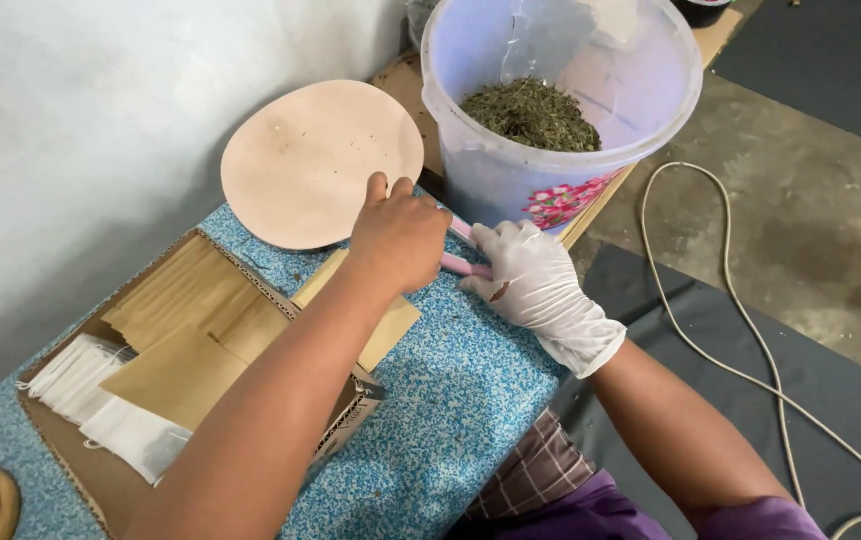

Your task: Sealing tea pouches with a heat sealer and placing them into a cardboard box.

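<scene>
My left hand [398, 238] is bare and curled over a pink-handled tool [462, 263] on the blue speckled table [455, 400], its thumb resting on the edge of a round pinkish lid [315, 160]. My right hand [532, 282] wears a white glove and grips the same pink handle from the right. Most of the tool is hidden between the two hands. Just beyond them stands a large translucent bucket [510, 175] holding dried green leaves [532, 113].
A shallow cardboard box [355, 410] at the left holds brown paper pouches [185, 335] and white filter bags [80, 385]. A white cord [710, 345] loops over the concrete floor and dark mat at the right. A white wall runs along the left.
</scene>
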